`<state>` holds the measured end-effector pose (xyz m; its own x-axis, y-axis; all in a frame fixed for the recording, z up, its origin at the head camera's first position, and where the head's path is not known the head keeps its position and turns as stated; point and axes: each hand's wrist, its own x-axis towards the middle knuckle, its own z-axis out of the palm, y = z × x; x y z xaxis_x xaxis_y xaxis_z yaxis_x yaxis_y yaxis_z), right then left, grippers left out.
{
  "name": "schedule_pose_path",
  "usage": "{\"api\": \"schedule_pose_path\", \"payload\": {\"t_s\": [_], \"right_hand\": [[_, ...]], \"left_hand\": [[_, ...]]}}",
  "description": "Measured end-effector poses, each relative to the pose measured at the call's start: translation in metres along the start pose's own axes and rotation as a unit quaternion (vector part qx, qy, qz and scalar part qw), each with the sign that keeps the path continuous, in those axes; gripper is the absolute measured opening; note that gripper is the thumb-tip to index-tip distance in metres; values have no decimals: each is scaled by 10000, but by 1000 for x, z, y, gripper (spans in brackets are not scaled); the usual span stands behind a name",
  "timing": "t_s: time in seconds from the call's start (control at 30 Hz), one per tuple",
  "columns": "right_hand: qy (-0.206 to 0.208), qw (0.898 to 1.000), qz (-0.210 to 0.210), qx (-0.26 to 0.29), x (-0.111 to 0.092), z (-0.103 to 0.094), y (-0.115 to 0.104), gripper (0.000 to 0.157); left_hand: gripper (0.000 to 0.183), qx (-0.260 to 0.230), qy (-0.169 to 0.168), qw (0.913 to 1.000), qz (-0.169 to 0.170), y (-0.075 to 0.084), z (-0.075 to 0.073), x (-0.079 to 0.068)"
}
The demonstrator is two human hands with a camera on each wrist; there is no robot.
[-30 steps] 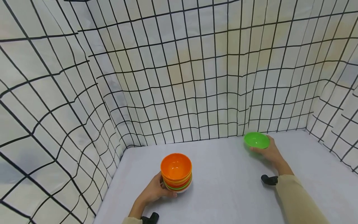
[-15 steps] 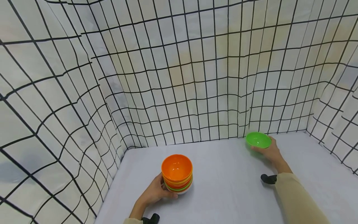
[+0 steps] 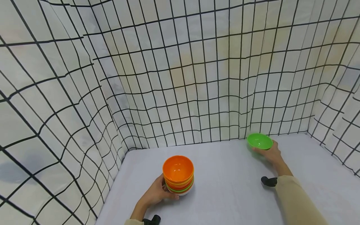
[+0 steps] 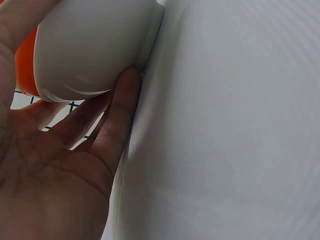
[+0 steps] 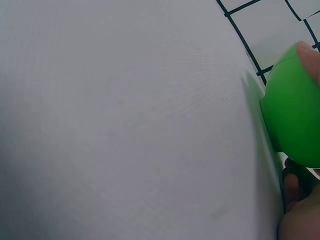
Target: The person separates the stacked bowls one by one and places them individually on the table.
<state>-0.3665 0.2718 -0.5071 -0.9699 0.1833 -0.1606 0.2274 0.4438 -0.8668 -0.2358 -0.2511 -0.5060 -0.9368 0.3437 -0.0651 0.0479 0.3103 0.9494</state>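
Observation:
A nested stack of bowls point(image 3: 178, 170) stands on the table, left of centre in the head view. An orange bowl is uppermost, with yellow, red-orange and green rims below it. At the bottom is a white bowl point(image 4: 95, 45), its base at the cloth in the left wrist view. My left hand point(image 3: 155, 191) holds the stack low on its left side, thumb in front and fingers behind. Far off at the back right, my right hand point(image 3: 272, 154) grips a single green bowl point(image 3: 259, 141) by its right side. That bowl is upright, its underside close to the cloth in the right wrist view.
A white cloth point(image 3: 216, 184) covers the table. White walls with a black grid point(image 3: 182, 72) enclose it at the back and both sides. The green bowl is near the back wall. Black wrist mounts point(image 3: 269, 181) stick out at both wrists.
The head view has tilted very slightly. Both hands keep their hold, and the stack and green bowl stay practically in place.

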Motion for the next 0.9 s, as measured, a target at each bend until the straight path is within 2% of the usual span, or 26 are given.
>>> {"api": "schedule_pose_path", "payload": {"t_s": [0.43, 0.73, 0.9], "right_hand": [[301, 9994, 156, -63, -4, 8, -2, 128], [501, 9987, -97, -20, -6, 13, -1, 126], [536, 9984, -47, 162, -9, 12, -1, 129]], "left_hand": [[95, 84, 5, 9999, 80, 0, -1, -1], [95, 99, -24, 9999, 133, 0, -2, -1], [96, 146, -28, 9997, 175, 0, -3, -1]]}}
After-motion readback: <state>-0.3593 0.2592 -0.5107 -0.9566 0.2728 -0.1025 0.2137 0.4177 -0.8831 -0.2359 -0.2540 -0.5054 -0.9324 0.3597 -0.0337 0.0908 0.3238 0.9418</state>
